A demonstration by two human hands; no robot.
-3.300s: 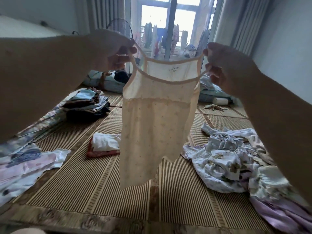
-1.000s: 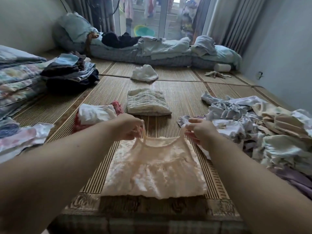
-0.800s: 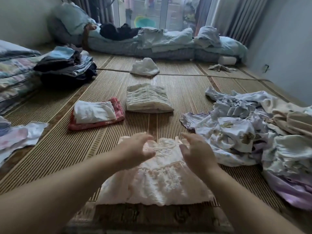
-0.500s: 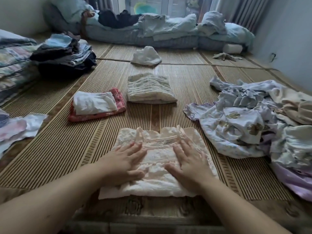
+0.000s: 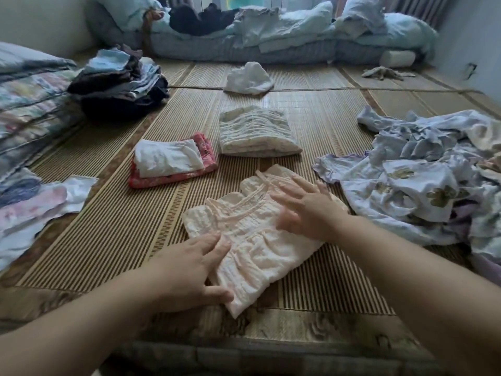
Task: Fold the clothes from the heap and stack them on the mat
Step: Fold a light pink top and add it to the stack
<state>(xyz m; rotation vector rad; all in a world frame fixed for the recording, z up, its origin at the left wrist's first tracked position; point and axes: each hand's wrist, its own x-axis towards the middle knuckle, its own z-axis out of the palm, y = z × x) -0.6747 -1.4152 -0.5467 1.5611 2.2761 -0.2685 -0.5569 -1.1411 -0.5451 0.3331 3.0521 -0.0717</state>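
A pale peach strappy top (image 5: 254, 240) lies flat and slanted on the woven mat (image 5: 113, 234) in front of me. My left hand (image 5: 189, 267) rests on its lower left edge with fingers spread. My right hand (image 5: 306, 210) presses flat on its upper right part, fingers straight. The heap of unfolded clothes (image 5: 423, 180), pale blue and floral, lies to the right. Two folded piles sit beyond the top: a white piece on a red one (image 5: 170, 161) and a striped cream one (image 5: 254, 131).
A stack of dark and blue folded clothes (image 5: 119, 80) sits at the back left, quilts (image 5: 27, 99) along the left edge. A crumpled white garment (image 5: 248, 78) lies farther back. Bedding (image 5: 271, 31) lines the far wall.
I lowered the peach top from the air onto the mat and let go of its straps. Both hands now lie flat on it, and the top has turned to slant right.
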